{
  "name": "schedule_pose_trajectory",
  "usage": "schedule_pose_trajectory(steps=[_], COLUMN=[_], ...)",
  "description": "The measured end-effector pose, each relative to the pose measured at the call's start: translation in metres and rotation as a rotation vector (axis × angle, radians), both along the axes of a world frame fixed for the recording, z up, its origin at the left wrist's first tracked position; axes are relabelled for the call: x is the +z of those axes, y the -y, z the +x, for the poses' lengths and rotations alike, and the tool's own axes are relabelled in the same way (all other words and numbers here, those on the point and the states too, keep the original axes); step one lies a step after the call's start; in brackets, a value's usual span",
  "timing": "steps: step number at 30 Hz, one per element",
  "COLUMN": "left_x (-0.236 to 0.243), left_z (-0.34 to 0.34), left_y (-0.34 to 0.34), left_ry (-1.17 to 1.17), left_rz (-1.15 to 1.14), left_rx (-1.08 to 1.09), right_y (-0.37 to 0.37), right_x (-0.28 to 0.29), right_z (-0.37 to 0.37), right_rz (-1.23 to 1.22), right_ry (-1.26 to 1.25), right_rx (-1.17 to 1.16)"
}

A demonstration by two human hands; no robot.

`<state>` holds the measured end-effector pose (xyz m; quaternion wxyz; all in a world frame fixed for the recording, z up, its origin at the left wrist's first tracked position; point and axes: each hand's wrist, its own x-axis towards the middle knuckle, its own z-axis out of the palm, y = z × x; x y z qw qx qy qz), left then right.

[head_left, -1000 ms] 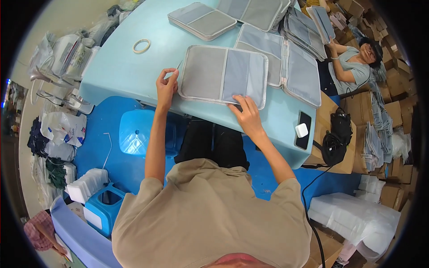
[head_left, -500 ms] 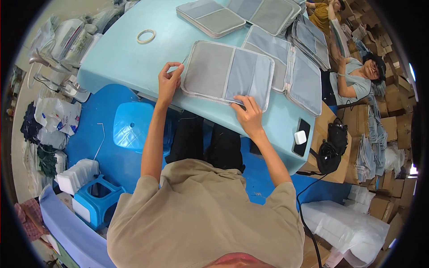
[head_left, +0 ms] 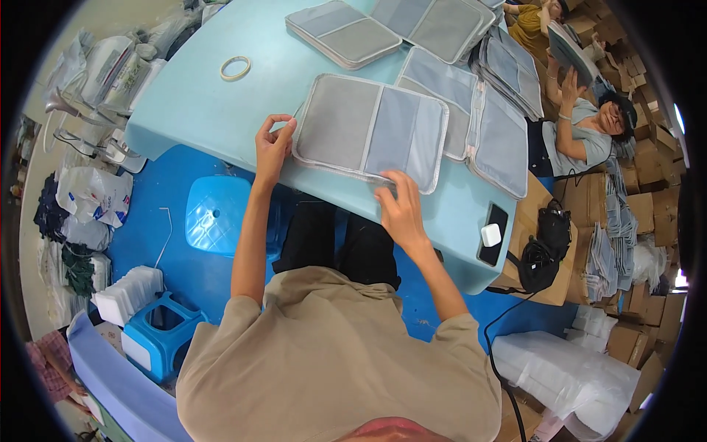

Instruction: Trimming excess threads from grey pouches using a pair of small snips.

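Observation:
A flat grey zippered case (head_left: 339, 121) with a pale blue-grey mesh panel lies on the light blue table in front of me. Beside its left edge, my left hand (head_left: 274, 151) is raised with thumb and forefinger pinched together. A thin sliver shows near those fingertips, too small to name. My right hand (head_left: 401, 210) is at the case's near edge, its fingers bent and the thumb apart from the forefinger. The forefinger tip rests at the rim trim. A stack of similar cases (head_left: 346, 33) lies beyond, and an opened one (head_left: 501, 140) lies to the right.
A tape roll (head_left: 235, 68) lies on the table (head_left: 191, 96) at the far left. A phone (head_left: 495, 221) with a small white case (head_left: 490, 235) on it sits near the right edge. Blue stools (head_left: 221, 214) stand at left. A co-worker (head_left: 582, 132) handles a panel at right.
The grey case has shifted slightly left and nearer to me. My right hand has loosened at its near edge, and my left hand has moved a little lower. The co-worker has raised a panel.

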<state>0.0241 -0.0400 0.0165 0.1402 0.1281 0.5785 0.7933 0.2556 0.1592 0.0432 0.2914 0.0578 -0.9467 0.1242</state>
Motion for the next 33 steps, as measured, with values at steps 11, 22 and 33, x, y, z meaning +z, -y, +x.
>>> schedule_pose_trajectory(steps=[11,22,33], left_x=[-0.004,-0.001,-0.002], left_z=[-0.004,-0.003,-0.003], left_y=[-0.001,-0.002,-0.004], left_ry=[0.007,0.016,-0.023], left_rz=[-0.024,-0.036,-0.038], left_rx=[0.020,0.023,0.057], right_y=[0.017,0.000,0.001], right_x=[-0.018,-0.027,-0.036], right_z=[0.019,0.034,0.027], right_rz=[-0.374,-0.791,-0.800], right_ry=[-0.078,-0.151,-0.160], right_rx=[-0.191,-0.442,-0.542])
